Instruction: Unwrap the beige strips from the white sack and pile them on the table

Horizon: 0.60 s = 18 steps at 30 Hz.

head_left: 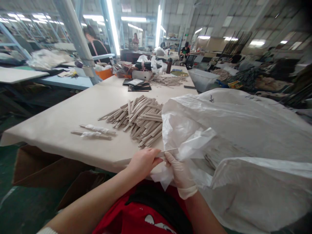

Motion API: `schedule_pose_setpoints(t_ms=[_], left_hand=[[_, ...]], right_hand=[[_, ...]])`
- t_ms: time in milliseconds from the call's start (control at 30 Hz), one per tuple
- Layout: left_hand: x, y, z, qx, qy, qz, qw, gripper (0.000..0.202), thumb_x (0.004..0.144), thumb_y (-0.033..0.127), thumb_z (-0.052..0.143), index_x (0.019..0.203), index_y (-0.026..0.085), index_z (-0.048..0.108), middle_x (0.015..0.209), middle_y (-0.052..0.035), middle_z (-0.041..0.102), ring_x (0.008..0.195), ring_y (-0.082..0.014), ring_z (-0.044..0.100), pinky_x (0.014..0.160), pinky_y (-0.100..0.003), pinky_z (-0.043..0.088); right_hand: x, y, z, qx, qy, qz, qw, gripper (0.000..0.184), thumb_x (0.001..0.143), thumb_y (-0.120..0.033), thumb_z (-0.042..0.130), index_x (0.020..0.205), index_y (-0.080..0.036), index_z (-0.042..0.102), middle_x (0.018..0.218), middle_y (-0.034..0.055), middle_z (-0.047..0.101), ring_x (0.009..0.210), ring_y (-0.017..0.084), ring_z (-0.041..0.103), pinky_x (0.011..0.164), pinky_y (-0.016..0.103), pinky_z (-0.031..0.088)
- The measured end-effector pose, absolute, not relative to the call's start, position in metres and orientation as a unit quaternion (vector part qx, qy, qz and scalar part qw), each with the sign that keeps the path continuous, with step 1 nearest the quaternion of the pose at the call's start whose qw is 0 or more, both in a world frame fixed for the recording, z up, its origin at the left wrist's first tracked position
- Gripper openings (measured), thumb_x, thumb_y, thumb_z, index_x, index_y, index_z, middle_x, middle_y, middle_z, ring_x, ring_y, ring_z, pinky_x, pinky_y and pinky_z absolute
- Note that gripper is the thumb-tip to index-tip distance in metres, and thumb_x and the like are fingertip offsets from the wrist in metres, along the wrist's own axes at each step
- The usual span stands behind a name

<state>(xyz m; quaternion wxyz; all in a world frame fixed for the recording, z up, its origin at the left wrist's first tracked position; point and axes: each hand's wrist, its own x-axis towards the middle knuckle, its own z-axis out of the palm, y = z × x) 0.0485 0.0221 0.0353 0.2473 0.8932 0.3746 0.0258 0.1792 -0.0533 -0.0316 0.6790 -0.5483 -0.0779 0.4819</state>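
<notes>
Strip (172, 150) is pinched by left hand (143, 161) and right hand (179, 171) at a beige table (56, 120), lit tubes (158, 27) beyond.

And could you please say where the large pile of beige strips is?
Near the centre of the head view, the large pile of beige strips lies on the table, left of the white plastic sack and beyond the left hand.
</notes>
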Motion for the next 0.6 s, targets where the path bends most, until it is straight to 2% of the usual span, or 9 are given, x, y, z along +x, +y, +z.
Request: schedule_pose_setpoints(t_ms=[100, 200, 300, 433, 533, 600], left_hand=[[0.039, 0.024, 0.031, 0.834, 0.351, -0.015, 0.426, 0.03, 0.082, 0.031, 0.045, 0.107, 0.019, 0.056, 0.06, 0.0023, 0.056, 0.053, -0.0116, 0.05, 0.051, -0.021, 0.036], [0.037, 0.022, 0.028, 0.773, 0.353, 0.048, 0.524, 0.038, 0.086, 0.038, 0.032, 0.112, 0.015, 0.047, 0.049, 0.0079, 0.038, 0.042, -0.0086, 0.035, 0.041, -0.019, 0.027], [0.037, 0.019, 0.03, 0.76, 0.366, 0.091, 0.53, 0.037, 0.085, 0.044, 0.033, 0.103, 0.015, 0.047, 0.049, 0.009, 0.034, 0.043, -0.008, 0.033, 0.041, -0.018, 0.024], [0.038, 0.012, 0.031, 0.782, 0.361, 0.047, 0.506, 0.032, 0.083, 0.045, 0.037, 0.07, 0.018, 0.047, 0.052, 0.0066, 0.037, 0.046, -0.0072, 0.035, 0.043, -0.018, 0.027], [0.04, 0.007, 0.024, 0.768, 0.363, 0.068, 0.523, 0.033, 0.084, 0.045, 0.034, 0.067, 0.018, 0.043, 0.05, 0.0074, 0.034, 0.045, -0.007, 0.033, 0.042, -0.019, 0.025], [0.039, 0.004, 0.017, 0.751, 0.371, 0.084, 0.54, 0.034, 0.084, 0.047, 0.033, 0.066, 0.019, 0.041, 0.049, 0.0081, 0.033, 0.043, -0.0067, 0.031, 0.041, -0.019, 0.025]], right_hand=[[0.186, -0.055, -0.028, -0.535, -0.031, 0.45, 0.715, 0.031, 0.054, -0.042, 0.076, 0.056, -0.017, 0.057, 0.046, -0.0056, 0.048, 0.041, 0.009, 0.043, 0.041, 0.023, 0.036], [0.179, -0.056, -0.028, -0.534, -0.085, 0.508, 0.67, 0.032, 0.056, -0.045, 0.074, 0.057, -0.017, 0.059, 0.046, -0.0049, 0.049, 0.041, 0.008, 0.042, 0.039, 0.023, 0.035], [0.171, -0.056, -0.027, -0.511, -0.19, 0.548, 0.634, 0.033, 0.058, -0.045, 0.073, 0.066, -0.015, 0.063, 0.052, -0.0032, 0.053, 0.046, 0.009, 0.045, 0.043, 0.022, 0.036], [0.177, -0.054, -0.02, -0.453, -0.082, 0.469, 0.754, 0.035, 0.066, -0.052, 0.065, 0.073, -0.018, 0.063, 0.043, -0.008, 0.041, 0.038, 0.006, 0.035, 0.039, 0.021, 0.033], [0.174, -0.052, -0.02, -0.411, -0.067, 0.533, 0.736, 0.031, 0.063, -0.046, 0.069, 0.072, -0.017, 0.063, 0.05, -0.0047, 0.052, 0.044, 0.008, 0.044, 0.042, 0.022, 0.036], [0.169, -0.05, -0.023, -0.39, -0.084, 0.588, 0.703, 0.033, 0.061, -0.047, 0.071, 0.063, -0.016, 0.06, 0.054, -0.0026, 0.056, 0.047, 0.01, 0.048, 0.044, 0.023, 0.038]])
